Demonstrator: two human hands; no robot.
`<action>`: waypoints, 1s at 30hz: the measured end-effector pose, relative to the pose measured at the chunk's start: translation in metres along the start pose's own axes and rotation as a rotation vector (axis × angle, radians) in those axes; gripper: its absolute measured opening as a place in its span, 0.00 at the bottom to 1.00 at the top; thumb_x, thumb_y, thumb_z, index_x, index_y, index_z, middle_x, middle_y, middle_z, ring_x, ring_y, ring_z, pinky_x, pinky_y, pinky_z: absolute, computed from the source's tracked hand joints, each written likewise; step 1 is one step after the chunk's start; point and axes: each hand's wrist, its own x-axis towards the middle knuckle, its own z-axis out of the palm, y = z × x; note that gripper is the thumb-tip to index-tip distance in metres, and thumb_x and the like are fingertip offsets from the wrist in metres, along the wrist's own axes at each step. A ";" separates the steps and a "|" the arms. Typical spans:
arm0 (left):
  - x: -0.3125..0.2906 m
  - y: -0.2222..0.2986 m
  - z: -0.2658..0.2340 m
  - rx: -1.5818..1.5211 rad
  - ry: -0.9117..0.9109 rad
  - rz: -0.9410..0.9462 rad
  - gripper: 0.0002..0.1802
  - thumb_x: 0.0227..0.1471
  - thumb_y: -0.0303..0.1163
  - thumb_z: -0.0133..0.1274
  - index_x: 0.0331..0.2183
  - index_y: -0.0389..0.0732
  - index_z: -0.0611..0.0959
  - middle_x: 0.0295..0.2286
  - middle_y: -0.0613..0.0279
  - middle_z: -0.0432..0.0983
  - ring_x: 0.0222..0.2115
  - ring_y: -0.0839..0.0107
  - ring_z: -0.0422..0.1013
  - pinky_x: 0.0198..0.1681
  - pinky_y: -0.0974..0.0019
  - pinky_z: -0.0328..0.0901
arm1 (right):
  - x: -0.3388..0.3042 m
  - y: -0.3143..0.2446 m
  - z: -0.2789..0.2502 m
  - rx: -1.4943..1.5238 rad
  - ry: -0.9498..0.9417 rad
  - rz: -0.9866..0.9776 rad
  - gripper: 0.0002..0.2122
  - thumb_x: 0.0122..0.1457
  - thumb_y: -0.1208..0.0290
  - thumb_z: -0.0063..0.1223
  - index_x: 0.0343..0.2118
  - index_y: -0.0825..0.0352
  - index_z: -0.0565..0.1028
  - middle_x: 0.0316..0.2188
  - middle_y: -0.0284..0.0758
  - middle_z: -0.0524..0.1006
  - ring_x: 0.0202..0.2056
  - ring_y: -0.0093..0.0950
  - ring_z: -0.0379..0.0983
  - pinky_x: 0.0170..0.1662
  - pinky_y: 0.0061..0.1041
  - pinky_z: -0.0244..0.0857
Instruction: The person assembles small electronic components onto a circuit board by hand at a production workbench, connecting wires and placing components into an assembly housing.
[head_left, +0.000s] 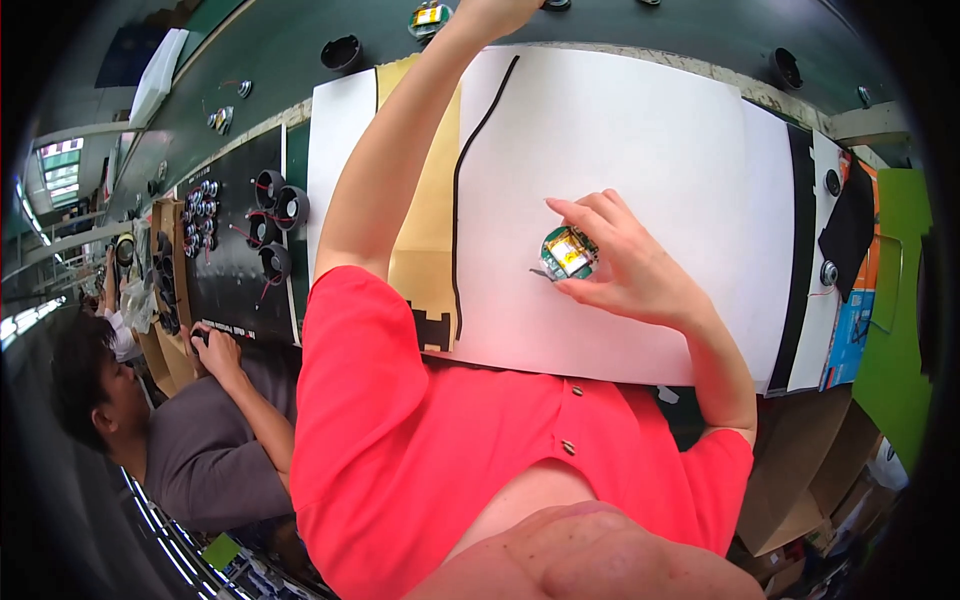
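The left arm (395, 165) reaches far forward, elbow nearly straight, its bare left hand (498, 14) cut off by the upper edge, fingers out of view. The right forearm (725, 365) bends inward at the elbow; the right hand (635, 258) points leftward, fingers (605, 208) and thumb (585, 292) curved in a grip.

From the wearer's head, the one fisheye view looks steeply down over the near edge of the white sheet (620, 130), close enough for the wearer's red shirt (460, 450) to fill the lower middle. The sheet's far edge bows near the top, where the frame crops the left hand (500, 14); the right hand (635, 265) sits nearer the centre. Leftward, the view reaches past the sheet to a co-worker (205, 450).
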 end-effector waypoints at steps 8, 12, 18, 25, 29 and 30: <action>0.036 -0.006 0.002 0.103 -0.032 -0.116 0.10 0.49 0.30 0.59 0.32 0.33 0.87 0.26 0.46 0.84 0.30 0.61 0.82 0.37 0.61 0.75 | -0.002 0.006 -0.001 0.018 0.005 -0.056 0.32 0.50 0.74 0.65 0.59 0.75 0.68 0.46 0.44 0.71 0.48 0.39 0.65 0.55 0.35 0.66; 0.041 -0.015 -0.001 0.109 -0.076 -0.146 0.10 0.48 0.29 0.60 0.32 0.33 0.87 0.25 0.49 0.84 0.28 0.63 0.82 0.36 0.62 0.75 | -0.002 0.007 -0.002 0.025 0.006 -0.060 0.32 0.50 0.74 0.65 0.59 0.75 0.68 0.46 0.43 0.71 0.48 0.39 0.65 0.55 0.35 0.65; 0.034 -0.026 0.003 0.009 -0.002 -0.185 0.08 0.50 0.26 0.64 0.33 0.33 0.85 0.23 0.51 0.82 0.24 0.64 0.79 0.32 0.60 0.73 | 0.000 0.006 -0.001 0.013 0.003 -0.068 0.32 0.50 0.74 0.64 0.60 0.74 0.68 0.46 0.43 0.71 0.49 0.39 0.65 0.55 0.34 0.66; 0.020 -0.028 -0.012 0.029 0.033 -0.201 0.12 0.58 0.35 0.58 0.33 0.34 0.84 0.22 0.52 0.81 0.21 0.64 0.76 0.29 0.61 0.71 | 0.014 0.001 -0.034 0.109 0.011 -0.001 0.35 0.49 0.72 0.65 0.62 0.73 0.67 0.42 0.45 0.72 0.48 0.39 0.68 0.55 0.35 0.66; 0.006 -0.031 -0.037 0.027 -0.141 -0.357 0.16 0.61 0.40 0.56 0.34 0.35 0.85 0.22 0.58 0.80 0.20 0.70 0.75 0.26 0.65 0.69 | 0.075 0.009 -0.076 -0.397 0.057 0.035 0.41 0.49 0.73 0.64 0.68 0.65 0.60 0.44 0.44 0.73 0.48 0.39 0.67 0.55 0.34 0.65; 0.007 -0.027 -0.033 -0.036 -0.189 -0.399 0.15 0.61 0.39 0.57 0.33 0.35 0.85 0.21 0.60 0.80 0.20 0.72 0.75 0.24 0.67 0.68 | 0.094 0.028 -0.084 -0.475 0.123 -0.063 0.42 0.49 0.71 0.63 0.70 0.63 0.58 0.44 0.45 0.74 0.49 0.40 0.67 0.56 0.34 0.64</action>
